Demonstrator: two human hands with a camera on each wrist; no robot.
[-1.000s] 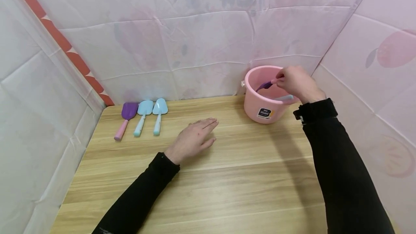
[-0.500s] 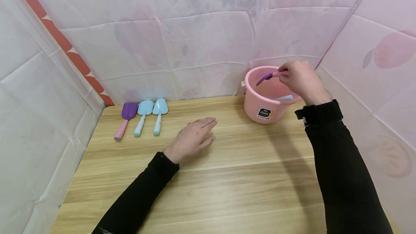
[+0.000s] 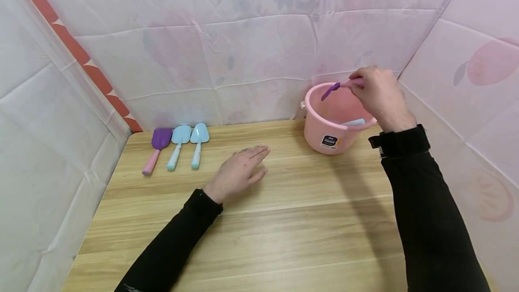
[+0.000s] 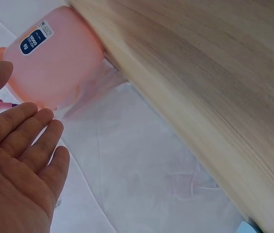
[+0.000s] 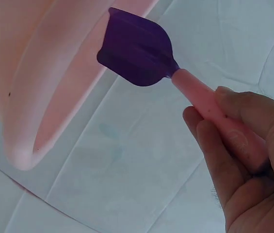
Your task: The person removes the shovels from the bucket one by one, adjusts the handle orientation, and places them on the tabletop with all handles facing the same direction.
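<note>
At the far right corner of the desk (image 3: 251, 220), the right hand (image 3: 379, 96) holds a small toy shovel (image 3: 336, 88) above the mouth of a pink bucket (image 3: 330, 123). The fingers (image 5: 224, 160) and thumb are clamped round the shovel's pink handle, as the right wrist view shows plainly; the purple blade (image 5: 136, 47) points away from the hand, level with the bucket's rim and apart from it. The blade is tilted, its tip lower than the handle. The bucket stands upright on the desk against the draped pink-white sheeting, its dark label facing the person. Inside it, leaning on the near wall, a pale blue handle (image 3: 353, 122) is visible; what it belongs to cannot be told. The left hand (image 3: 239, 172) rests palm down on the desk near the middle, its fingers straight and slightly apart, holding nothing; the left wrist view shows the open palm (image 4: 15, 170) with the bucket beyond it. At the far left of the desk, well apart from both hands, three further toy shovels lie side by side, blades toward the wall: one purple with a pink handle (image 3: 156, 148), then two pale blue ones (image 3: 177, 144) (image 3: 198, 142). These lie just beside one another. Both forearms wear black sleeves, and a black band sits at the right wrist (image 3: 399, 141).
</note>
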